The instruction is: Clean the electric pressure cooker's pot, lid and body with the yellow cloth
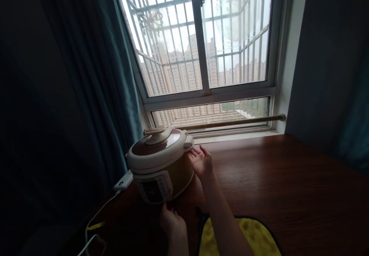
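I'm seeing the cooker (pixel 180 173) sitting on the table (pixel 245 179), right hand (pixel 201 164) showing wide fingers by its handle (pixel 188 143), left hand (pixel 174 222) sitting by its base, can't tell grip; uneven pushing could tip it.

On my feed, the cooker (pixel 160 163) stands on the left part of the table (pixel 265 171), before the window (pixel 204 56). I have 2 hands near it: the right hand (pixel 201 162) at its right side, just below the lid's side handle, the left hand (pixel 173 221) at its front base. A rail (pixel 233 124) crosses behind the cooker, along the window's lower part; I see buildings (pixel 175 71) beyond. Left of the cooker I find a power strip (pixel 123 181), its cord (pixel 99 211) running toward me, and a curtain (pixel 112 94) behind. A cloth (pixel 258 235) lies nearest me, under my right forearm.
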Motion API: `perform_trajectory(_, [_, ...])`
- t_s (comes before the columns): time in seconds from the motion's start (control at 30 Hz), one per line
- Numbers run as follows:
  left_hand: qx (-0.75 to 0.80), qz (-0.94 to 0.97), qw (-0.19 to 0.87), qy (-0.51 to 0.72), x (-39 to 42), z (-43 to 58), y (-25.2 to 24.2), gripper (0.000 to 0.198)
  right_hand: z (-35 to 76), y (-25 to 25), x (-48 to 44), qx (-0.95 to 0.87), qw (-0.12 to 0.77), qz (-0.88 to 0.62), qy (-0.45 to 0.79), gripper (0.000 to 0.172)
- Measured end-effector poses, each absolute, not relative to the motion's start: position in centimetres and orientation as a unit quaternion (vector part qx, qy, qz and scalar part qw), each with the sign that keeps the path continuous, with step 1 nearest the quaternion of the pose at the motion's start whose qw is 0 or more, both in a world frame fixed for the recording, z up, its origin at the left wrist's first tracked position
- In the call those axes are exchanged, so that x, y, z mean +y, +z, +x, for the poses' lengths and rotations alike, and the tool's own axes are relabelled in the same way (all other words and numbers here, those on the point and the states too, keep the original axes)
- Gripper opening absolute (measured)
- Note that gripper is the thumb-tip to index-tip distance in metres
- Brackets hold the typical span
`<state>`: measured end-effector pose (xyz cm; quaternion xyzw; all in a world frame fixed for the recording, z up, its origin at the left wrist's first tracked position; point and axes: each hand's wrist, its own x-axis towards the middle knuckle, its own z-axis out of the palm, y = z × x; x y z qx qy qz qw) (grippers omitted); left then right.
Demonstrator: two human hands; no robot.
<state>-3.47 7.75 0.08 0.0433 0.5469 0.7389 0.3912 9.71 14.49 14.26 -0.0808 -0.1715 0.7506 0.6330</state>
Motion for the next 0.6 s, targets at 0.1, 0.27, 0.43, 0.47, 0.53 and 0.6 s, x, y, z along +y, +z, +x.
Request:
perform_trajectory(0.1, [0.519, -0.016, 0.452, 0.725, 7.8, -3.3, 0.2, 0.014, 9.4, 14.2, 14.7, -0.127, 0.642, -0.077, 0.753, 0.032])
perform_trajectory(0.27, [0.441, -0.027, 0.529, 0.724, 7.1, -3.5, 1.9, 0.014, 9.1, 14.0, 14.7, -0.067, 0.657, -0.085, 0.746, 0.038])
perform_trajectory(0.43, [0.391, -0.07, 0.559, 0.728, 5.7, -3.8, 3.2, 0.021, 9.3, 14.9, 14.0, -0.029, 0.67, -0.099, 0.735, 0.035])
perform_trajectory(0.47, [0.383, -0.086, 0.562, 0.728, 5.4, -3.7, 3.4, 0.022, 9.4, 15.1, 13.8, -0.025, 0.674, -0.101, 0.732, 0.034])
perform_trajectory(0.53, [0.369, -0.104, 0.571, 0.726, 4.8, -3.4, 3.4, 0.024, 9.9, 15.7, 13.4, -0.023, 0.682, -0.1, 0.724, 0.033])
perform_trajectory(0.6, [0.356, -0.103, 0.586, 0.72, 4.4, -2.9, 3.3, 0.027, 10.7, 16.2, 13.1, -0.027, 0.692, -0.097, 0.715, 0.033])
